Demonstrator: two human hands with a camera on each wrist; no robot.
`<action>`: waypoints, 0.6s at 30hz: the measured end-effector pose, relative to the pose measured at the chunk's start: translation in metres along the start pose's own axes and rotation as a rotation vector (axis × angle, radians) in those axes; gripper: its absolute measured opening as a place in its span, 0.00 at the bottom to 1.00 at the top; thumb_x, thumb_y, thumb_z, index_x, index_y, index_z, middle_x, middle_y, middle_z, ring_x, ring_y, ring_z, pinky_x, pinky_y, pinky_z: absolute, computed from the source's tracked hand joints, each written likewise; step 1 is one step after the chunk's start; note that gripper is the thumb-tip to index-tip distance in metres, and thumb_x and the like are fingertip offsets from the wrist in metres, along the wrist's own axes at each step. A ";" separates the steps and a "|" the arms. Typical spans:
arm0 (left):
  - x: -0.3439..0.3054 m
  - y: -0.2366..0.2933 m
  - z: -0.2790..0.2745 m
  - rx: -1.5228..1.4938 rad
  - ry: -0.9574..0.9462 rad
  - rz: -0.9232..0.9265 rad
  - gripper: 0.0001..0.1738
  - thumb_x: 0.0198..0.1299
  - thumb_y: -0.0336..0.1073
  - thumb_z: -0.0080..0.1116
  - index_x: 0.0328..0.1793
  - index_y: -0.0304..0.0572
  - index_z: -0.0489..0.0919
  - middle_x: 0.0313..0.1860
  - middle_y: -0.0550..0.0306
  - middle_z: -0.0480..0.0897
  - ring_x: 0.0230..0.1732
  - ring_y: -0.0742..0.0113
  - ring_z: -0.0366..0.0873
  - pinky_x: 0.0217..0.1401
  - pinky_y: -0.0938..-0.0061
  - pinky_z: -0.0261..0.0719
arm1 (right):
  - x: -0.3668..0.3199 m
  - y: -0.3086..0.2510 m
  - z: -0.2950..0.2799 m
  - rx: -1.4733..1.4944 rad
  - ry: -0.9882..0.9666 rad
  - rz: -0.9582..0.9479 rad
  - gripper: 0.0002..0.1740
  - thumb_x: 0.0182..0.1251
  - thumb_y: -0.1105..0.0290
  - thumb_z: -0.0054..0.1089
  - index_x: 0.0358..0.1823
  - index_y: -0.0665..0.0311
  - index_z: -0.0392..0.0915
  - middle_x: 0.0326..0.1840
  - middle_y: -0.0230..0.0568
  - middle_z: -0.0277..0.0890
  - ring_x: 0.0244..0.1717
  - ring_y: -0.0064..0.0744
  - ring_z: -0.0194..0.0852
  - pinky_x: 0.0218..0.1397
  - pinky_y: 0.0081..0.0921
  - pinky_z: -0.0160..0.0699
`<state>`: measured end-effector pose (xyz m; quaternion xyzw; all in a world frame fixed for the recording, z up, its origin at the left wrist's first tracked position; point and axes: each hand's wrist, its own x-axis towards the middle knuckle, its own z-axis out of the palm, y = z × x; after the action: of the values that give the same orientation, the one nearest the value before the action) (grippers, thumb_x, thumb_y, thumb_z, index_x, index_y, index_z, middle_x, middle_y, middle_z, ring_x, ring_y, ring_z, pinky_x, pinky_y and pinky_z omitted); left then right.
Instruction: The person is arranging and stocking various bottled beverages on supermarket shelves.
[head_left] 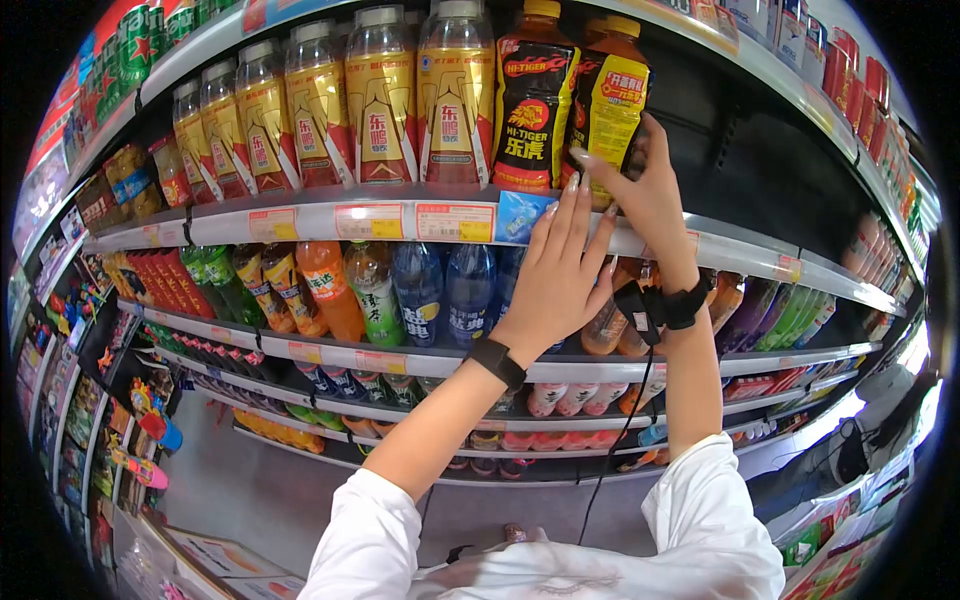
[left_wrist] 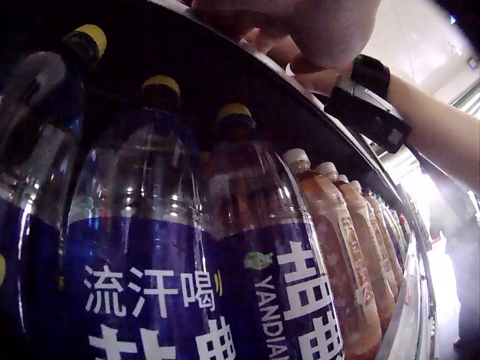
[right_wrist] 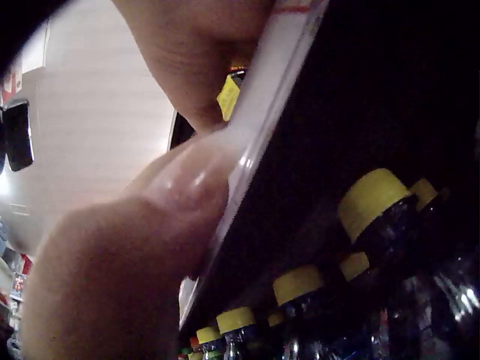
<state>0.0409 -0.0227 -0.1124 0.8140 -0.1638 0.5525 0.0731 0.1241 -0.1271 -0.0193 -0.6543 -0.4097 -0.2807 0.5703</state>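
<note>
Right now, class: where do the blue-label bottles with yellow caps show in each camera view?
Head: the blue-label bottles stand left of centre, under the price rail, beside the left hand.
Left wrist: the bottles fill the left foreground.
Right wrist: probably the yellow-capped row at lower right.
Shared landmark: the price rail above them, where the right hand grips a yellow-label bottle.

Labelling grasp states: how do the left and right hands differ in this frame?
Left hand lies flat with straight fingers against the shelf's price rail; right hand curls its fingers round the yellow-label bottle. Left hand sits lower, over the rail; right hand reaches higher, among the bottles. Both wear black wrist straps and are raised side by side.
</note>
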 end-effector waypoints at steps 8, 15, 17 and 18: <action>0.001 0.001 -0.006 0.021 -0.053 -0.002 0.30 0.63 0.41 0.52 0.70 0.34 0.69 0.77 0.31 0.56 0.80 0.40 0.50 0.79 0.53 0.49 | 0.001 -0.001 0.001 0.157 -0.006 0.003 0.43 0.54 0.63 0.76 0.67 0.73 0.64 0.50 0.53 0.80 0.47 0.38 0.82 0.49 0.29 0.80; 0.001 0.000 -0.007 -0.003 -0.048 0.003 0.31 0.63 0.40 0.52 0.71 0.34 0.68 0.77 0.30 0.56 0.80 0.40 0.50 0.80 0.52 0.49 | 0.003 0.002 0.001 -0.027 0.009 0.018 0.42 0.58 0.66 0.73 0.71 0.72 0.62 0.52 0.49 0.81 0.50 0.32 0.81 0.52 0.26 0.79; 0.000 0.001 -0.006 -0.004 -0.020 0.002 0.31 0.61 0.39 0.54 0.70 0.35 0.69 0.77 0.31 0.57 0.79 0.40 0.52 0.78 0.51 0.51 | 0.004 0.004 -0.004 0.073 -0.053 0.025 0.41 0.62 0.67 0.71 0.73 0.72 0.60 0.54 0.48 0.80 0.51 0.29 0.80 0.54 0.25 0.78; 0.000 0.001 -0.005 -0.005 -0.007 0.001 0.31 0.60 0.38 0.55 0.70 0.36 0.69 0.77 0.31 0.57 0.79 0.40 0.53 0.78 0.50 0.52 | 0.005 0.005 -0.006 0.124 -0.084 0.030 0.41 0.64 0.67 0.69 0.74 0.71 0.59 0.55 0.47 0.79 0.51 0.28 0.79 0.55 0.24 0.78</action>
<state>0.0361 -0.0217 -0.1104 0.8157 -0.1659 0.5492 0.0743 0.1317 -0.1319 -0.0169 -0.6352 -0.4401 -0.2184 0.5960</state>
